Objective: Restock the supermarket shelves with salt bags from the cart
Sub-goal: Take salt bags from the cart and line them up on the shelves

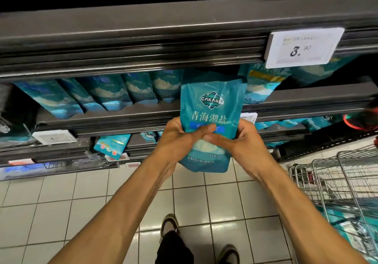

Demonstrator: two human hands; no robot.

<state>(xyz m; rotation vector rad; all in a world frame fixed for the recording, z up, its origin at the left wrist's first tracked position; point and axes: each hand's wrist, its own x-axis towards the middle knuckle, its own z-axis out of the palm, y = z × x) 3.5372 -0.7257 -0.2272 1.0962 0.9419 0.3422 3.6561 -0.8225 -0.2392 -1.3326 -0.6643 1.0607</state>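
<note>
Both hands, left [180, 136] and right [235, 139], grip 1 bag [211, 108] upright before the shelf [122, 113], so next it likely slots into the gap.

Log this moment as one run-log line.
step: shelving | left hand: grips salt bag | right hand: grips same bag | bag: upright, before shelf | cart: right, more bags inside
</note>
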